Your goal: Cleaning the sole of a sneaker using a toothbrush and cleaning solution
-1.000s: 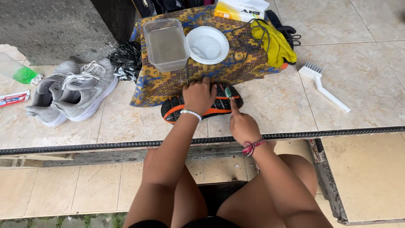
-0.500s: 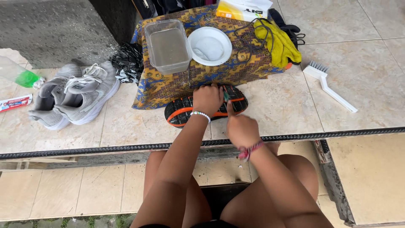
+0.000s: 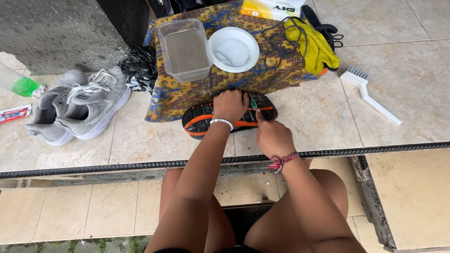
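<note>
A black shoe with orange sole lines (image 3: 201,122) lies sole-up on the tiled floor, at the front edge of a patterned cloth (image 3: 178,96). My left hand (image 3: 229,105) presses down on the shoe and grips it. My right hand (image 3: 272,136) holds a small green-handled brush (image 3: 253,104) against the shoe's sole near its right end. On the cloth stand a clear plastic tub of murky water (image 3: 185,49) and a white bowl (image 3: 233,49).
A pair of grey sneakers (image 3: 77,105) sits at the left, with a green-capped bottle (image 3: 21,84) and a small tube (image 3: 14,114) beyond. A white scrub brush (image 3: 370,93) lies at the right. A yellow cloth (image 3: 311,44) rests on the fabric's right end. A black bag (image 3: 138,70) lies crumpled behind the sneakers.
My hands and the shoe have stayed nearly in place; the right hand has shifted the small brush slightly along the sole. The view has tilted a little.
</note>
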